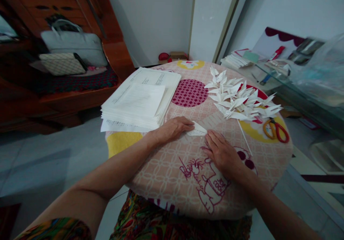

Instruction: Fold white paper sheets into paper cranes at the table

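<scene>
With the folded paper (198, 129) as the dial's centre, its left end disappears under the left hand (174, 128); those fingers bend over it, but whether they pinch or merely press I cannot tell — the thumb's grip is hidden; the right hand (220, 153) lies at four o'clock, unclenched, fingers extended and fingertips touching the paper's right tip; it covers part of the tablecloth's cartoon print (215, 188). The print on the sheets is too small to read; at two o'clock a heap of pointed paper pieces (236, 98) overlaps, hard to count, and hides much of a red patch beneath; farther that way, a clear plastic bag (319, 66) is cut off by the frame. Around them: a paper stack (134, 100) at ten o'clock, near the left forearm; scissors (281, 133) at three — blades hard to make out — with a thin white stick (245, 138) between them and the right hand.
</scene>
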`<state>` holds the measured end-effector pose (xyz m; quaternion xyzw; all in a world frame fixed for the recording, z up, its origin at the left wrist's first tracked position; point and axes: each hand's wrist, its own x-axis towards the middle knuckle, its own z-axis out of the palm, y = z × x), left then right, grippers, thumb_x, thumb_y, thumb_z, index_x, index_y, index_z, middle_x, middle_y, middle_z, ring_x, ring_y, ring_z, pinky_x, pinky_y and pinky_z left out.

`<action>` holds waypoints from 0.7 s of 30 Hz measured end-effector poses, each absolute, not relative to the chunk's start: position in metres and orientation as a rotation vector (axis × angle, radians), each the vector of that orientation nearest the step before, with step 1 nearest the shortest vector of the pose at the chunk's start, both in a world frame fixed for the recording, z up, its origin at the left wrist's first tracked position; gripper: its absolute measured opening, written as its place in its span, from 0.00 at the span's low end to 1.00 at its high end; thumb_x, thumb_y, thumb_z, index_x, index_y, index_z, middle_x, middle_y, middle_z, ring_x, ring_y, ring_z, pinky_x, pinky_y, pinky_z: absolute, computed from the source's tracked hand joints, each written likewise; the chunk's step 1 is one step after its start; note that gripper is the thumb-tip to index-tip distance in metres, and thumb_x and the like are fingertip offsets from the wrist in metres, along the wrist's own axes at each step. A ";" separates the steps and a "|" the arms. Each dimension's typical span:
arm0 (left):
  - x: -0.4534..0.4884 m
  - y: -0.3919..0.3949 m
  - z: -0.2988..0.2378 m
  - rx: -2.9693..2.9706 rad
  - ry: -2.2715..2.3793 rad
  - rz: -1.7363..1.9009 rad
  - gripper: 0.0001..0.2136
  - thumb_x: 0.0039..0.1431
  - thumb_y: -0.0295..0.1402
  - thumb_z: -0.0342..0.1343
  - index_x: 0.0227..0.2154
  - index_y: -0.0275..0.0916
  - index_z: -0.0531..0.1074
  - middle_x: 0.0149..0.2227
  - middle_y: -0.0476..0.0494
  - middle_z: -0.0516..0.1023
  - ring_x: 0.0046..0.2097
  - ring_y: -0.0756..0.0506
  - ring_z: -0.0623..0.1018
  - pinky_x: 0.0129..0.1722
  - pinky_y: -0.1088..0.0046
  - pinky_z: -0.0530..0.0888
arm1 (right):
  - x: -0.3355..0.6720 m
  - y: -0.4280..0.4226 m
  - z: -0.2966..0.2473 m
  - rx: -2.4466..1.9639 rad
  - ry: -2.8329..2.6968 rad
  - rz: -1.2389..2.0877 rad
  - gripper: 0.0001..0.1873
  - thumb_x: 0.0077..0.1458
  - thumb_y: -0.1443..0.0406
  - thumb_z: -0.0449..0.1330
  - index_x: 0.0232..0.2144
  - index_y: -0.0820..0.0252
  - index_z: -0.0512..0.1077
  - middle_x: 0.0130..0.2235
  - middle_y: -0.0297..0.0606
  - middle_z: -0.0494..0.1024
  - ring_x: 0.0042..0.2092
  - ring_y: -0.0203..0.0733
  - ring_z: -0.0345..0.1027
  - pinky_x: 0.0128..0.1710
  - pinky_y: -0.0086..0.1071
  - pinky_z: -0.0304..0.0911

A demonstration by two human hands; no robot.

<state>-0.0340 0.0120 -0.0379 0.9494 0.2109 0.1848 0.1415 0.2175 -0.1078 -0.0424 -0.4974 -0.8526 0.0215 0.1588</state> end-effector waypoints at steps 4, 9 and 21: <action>-0.034 0.012 -0.038 2.702 0.635 0.595 0.18 0.60 0.19 0.53 0.49 0.39 0.78 0.52 0.38 0.79 0.54 0.44 0.77 0.57 0.62 0.73 | 0.215 -0.097 -0.018 -1.512 -2.415 0.099 0.16 0.64 0.65 0.52 0.47 0.64 0.76 0.50 0.55 0.78 0.56 0.56 0.69 0.57 0.51 0.65; -0.034 0.012 -0.036 2.642 0.637 0.640 0.16 0.60 0.20 0.52 0.46 0.38 0.79 0.51 0.37 0.80 0.53 0.43 0.78 0.55 0.63 0.74 | 0.188 -0.060 -0.021 -1.248 -2.311 0.248 0.21 0.65 0.68 0.47 0.55 0.63 0.71 0.55 0.51 0.75 0.59 0.50 0.67 0.60 0.48 0.64; -0.063 0.028 -0.023 2.305 1.053 0.605 0.15 0.51 0.25 0.59 0.43 0.36 0.79 0.37 0.45 0.81 0.37 0.49 0.78 0.39 0.74 0.75 | 0.182 -0.044 -0.056 -1.134 -2.365 0.336 0.26 0.65 0.70 0.46 0.62 0.67 0.65 0.66 0.55 0.62 0.68 0.51 0.53 0.67 0.51 0.54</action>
